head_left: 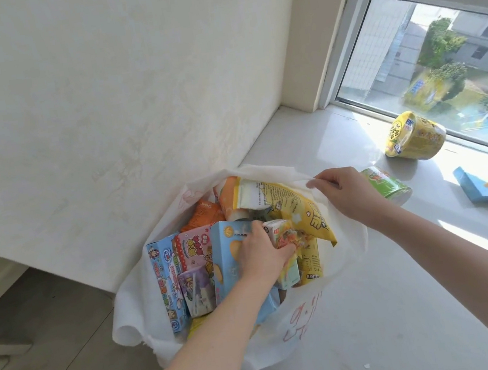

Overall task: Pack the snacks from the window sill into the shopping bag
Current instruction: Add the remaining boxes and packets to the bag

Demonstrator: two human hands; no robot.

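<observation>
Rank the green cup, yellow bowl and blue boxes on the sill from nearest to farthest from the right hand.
1. green cup, just beside the right hand on the sill.
2. yellow bowl, farther back by the window.
3. blue boxes, far right on the sill.

No legible text on the snacks [168, 277]

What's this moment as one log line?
left hand grips carton in bag | right hand holds bag rim | yellow cup, green cup, boxes on sill
</observation>
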